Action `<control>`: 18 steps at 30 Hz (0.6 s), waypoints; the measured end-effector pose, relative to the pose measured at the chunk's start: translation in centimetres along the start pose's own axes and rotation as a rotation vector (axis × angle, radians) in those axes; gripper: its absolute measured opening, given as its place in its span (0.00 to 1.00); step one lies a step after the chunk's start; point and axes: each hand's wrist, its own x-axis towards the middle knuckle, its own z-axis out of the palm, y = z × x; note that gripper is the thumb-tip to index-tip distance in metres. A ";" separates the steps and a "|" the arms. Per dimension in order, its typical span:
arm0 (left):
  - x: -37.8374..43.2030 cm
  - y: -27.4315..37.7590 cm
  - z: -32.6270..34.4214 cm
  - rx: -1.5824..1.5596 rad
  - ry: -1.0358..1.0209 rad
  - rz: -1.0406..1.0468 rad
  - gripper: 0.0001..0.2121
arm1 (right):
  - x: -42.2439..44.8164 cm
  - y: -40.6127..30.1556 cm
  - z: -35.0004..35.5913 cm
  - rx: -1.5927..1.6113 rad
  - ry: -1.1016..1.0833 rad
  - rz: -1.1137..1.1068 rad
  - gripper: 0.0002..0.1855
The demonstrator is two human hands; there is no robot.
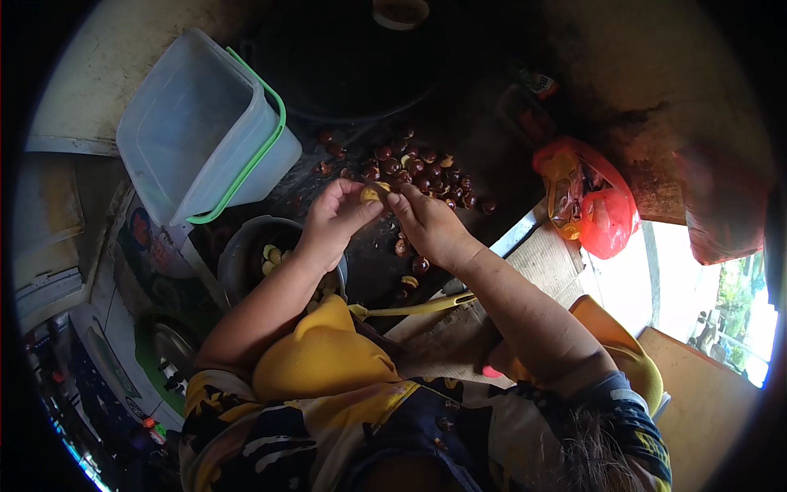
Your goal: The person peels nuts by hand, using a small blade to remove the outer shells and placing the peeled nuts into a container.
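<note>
Between my two hands is a pale yellow, mostly peeled chestnut, held at the fingertips. My left hand grips it from the left with thumb and fingers. The thumb and fingers of my right hand pinch at its right side; whether they also hold a scrap of skin or a small tool is hidden. Just beyond my fingers lies a heap of glossy dark brown chestnuts, several with split shells showing yellow flesh. Under my left forearm stands a metal pot with peeled chestnuts inside.
A translucent plastic bucket with a green handle leans at the left. Near my body lies a yellow long-handled utensil. Red plastic bags hang at the right. A large dark round vessel sits at the back.
</note>
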 end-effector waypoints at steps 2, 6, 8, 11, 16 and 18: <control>0.0 0.0 -0.1 -0.034 -0.017 0.000 0.11 | 0.5 0.3 -0.3 0.078 -0.048 0.067 0.21; -0.3 0.6 0.2 -0.170 -0.069 -0.040 0.10 | 0.8 0.8 -1.3 0.269 -0.127 0.262 0.21; -0.3 0.6 0.0 -0.155 -0.075 -0.046 0.10 | 0.4 -0.3 -2.0 0.410 -0.154 0.352 0.21; -0.4 0.1 -0.1 -0.127 -0.076 -0.039 0.11 | 0.1 0.1 -1.1 0.332 -0.170 0.242 0.22; -0.2 0.0 -0.1 -0.317 -0.060 -0.090 0.12 | 0.5 -1.0 -1.9 0.219 -0.228 0.280 0.24; 0.1 0.0 -0.9 -0.416 0.004 -0.126 0.11 | 0.7 -0.8 -2.8 0.195 -0.180 0.352 0.25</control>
